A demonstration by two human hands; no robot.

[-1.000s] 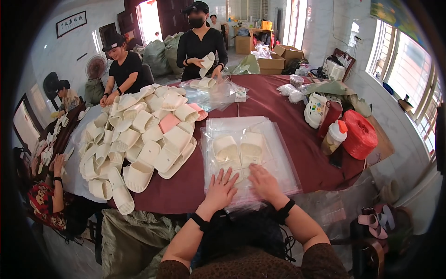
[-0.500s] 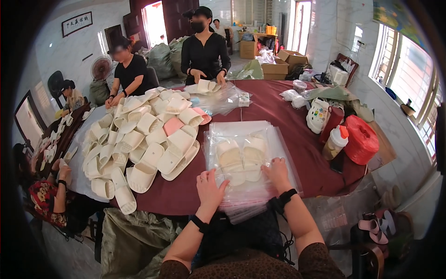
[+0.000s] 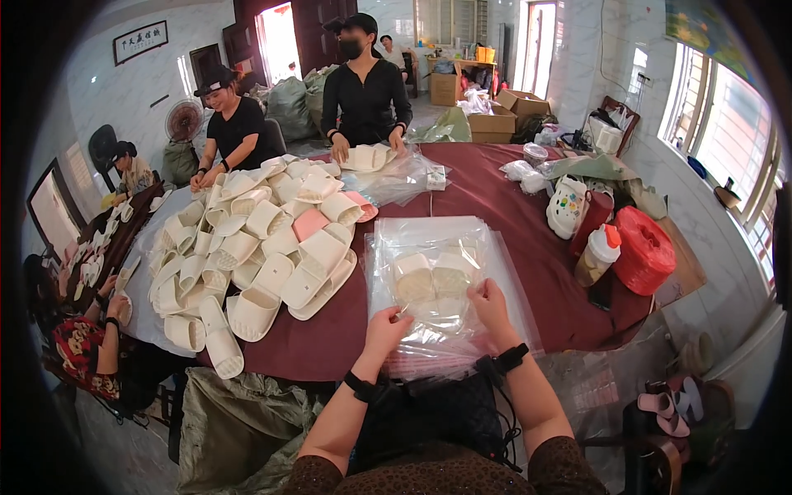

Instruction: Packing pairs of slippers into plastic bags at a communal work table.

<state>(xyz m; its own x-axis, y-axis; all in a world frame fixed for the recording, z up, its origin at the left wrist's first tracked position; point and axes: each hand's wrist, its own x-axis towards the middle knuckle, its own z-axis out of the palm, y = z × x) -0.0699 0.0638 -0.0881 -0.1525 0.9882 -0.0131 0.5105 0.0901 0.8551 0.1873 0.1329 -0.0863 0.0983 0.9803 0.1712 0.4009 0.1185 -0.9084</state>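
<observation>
A pair of cream slippers [image 3: 433,279] lies side by side inside a clear plastic bag [image 3: 456,320], in front of me. My left hand [image 3: 385,332] pinches the bag near its lower left side, fingers pressed together. On the opposite side my right hand [image 3: 492,308] has its thumb and fingertips closed on the film. Beneath the filled bag is a stack of flat clear bags [image 3: 505,289]. Shine on the plastic partly hides the slippers' outlines.
To the left on the dark red tablecloth [image 3: 474,190] is a large heap of cream slippers [image 3: 247,239]. Red twine [image 3: 643,252], a bottle [image 3: 598,254] and a white clog [image 3: 568,206] stand at the right. Across the table a person [image 3: 363,91] handles slippers; others work at left.
Both hands have gone from spread fingers on the bag's edges to pinching its film. The bag's near end has lifted and bunched. Across the table, the person's hands have shifted over the slippers.
</observation>
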